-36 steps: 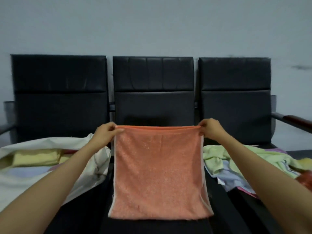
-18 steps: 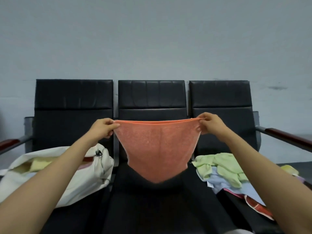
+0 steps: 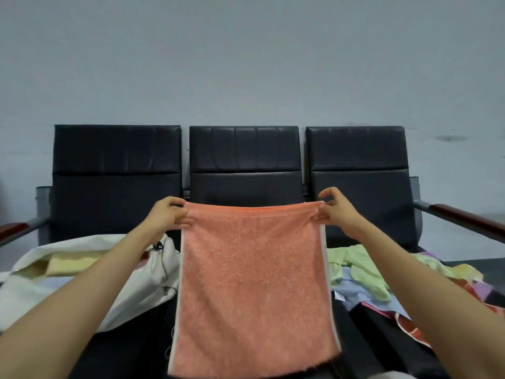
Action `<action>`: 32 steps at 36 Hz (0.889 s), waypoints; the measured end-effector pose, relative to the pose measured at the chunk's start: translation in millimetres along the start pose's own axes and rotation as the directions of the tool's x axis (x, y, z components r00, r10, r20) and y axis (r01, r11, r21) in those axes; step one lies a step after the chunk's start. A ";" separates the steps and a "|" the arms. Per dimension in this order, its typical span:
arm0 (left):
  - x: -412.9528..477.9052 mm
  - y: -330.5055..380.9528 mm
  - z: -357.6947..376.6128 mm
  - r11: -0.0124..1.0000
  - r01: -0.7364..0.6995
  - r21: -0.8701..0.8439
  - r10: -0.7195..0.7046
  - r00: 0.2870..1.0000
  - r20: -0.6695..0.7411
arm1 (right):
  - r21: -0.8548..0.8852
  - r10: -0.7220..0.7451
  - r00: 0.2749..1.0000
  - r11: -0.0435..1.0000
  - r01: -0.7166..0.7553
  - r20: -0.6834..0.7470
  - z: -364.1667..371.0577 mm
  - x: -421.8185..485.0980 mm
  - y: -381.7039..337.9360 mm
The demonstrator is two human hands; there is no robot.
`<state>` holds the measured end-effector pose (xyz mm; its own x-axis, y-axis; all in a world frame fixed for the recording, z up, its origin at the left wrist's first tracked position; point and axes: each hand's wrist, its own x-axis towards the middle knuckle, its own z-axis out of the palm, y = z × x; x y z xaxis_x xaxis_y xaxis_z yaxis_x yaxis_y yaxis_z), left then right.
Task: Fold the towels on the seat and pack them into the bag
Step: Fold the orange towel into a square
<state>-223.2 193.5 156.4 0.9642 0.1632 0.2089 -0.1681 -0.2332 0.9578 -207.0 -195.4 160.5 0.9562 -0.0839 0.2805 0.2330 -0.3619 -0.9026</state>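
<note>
Orange cloth fills the middle of the view: one orange terry towel (image 3: pixel 254 283) with pale side borders, held up over the middle seat. Your left hand (image 3: pixel 169 214) grips its top left corner with the fingers curled round the edge. Your right hand (image 3: pixel 337 212) pinches the top right corner between thumb and forefinger, and the other fingers are lifted and loosely bent.

Half a second ago the towel hung in a pointed shape, with its lower part swung away from you. Now it hangs flat as a rectangle again, and its lower edge reaches down near the front of the seat. I think you gave it a shake, so it looks smooth enough to be laid down or folded over. It is not yet packed.

Now the count, from left to right. On the left seat lies one white canvas bag (image 3: pixel 153 277), open, with one pale yellow towel (image 3: pixel 65 265) visible inside. The row has three black padded seats (image 3: pixel 244 165) and two wooden armrests (image 3: pixel 464 217), one at each end. On the right seat lies one loose pile of towels (image 3: pixel 363 272) in green, light blue, yellow, purple and red. They overlap, so I cannot tell how many.
</note>
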 end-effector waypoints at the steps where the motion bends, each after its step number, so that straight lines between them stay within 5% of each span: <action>1: 3.0 -2.1 1.4 0.999 -0.037 0.004 0.037 0.999 -0.025 | 0.012 -0.021 0.999 1.000 0.022 -0.029 2.2 1.6 1.1; 10: 12.1 -0.4 7.3 0.956 -0.292 -0.013 0.280 0.928 -0.246 | 0.066 -0.221 0.952 0.969 0.239 -0.211 8.7 4.6 -5.3; 21: -36.6 -96.8 5.0 0.981 0.078 0.175 -0.080 0.997 0.007 | -0.168 -0.035 0.999 0.985 0.039 0.030 26.5 -36.5 74.8; 28: -70.2 -128.7 -8.8 0.902 0.256 0.348 -0.376 0.862 0.340 | -0.143 0.173 0.967 0.979 -0.147 0.189 21.8 -78.4 118.3; 32: -68.5 -145.7 -2.0 0.886 0.297 0.356 -0.421 0.838 0.347 | -0.159 0.272 0.926 0.958 -0.237 0.262 24.5 -84.6 138.6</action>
<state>-265.1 218.2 2.9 0.9501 -0.0976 -0.2962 0.2107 -0.4994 0.8404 -251.3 -215.7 3.6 0.9952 0.0668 -0.0713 -0.0311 -0.4750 -0.8795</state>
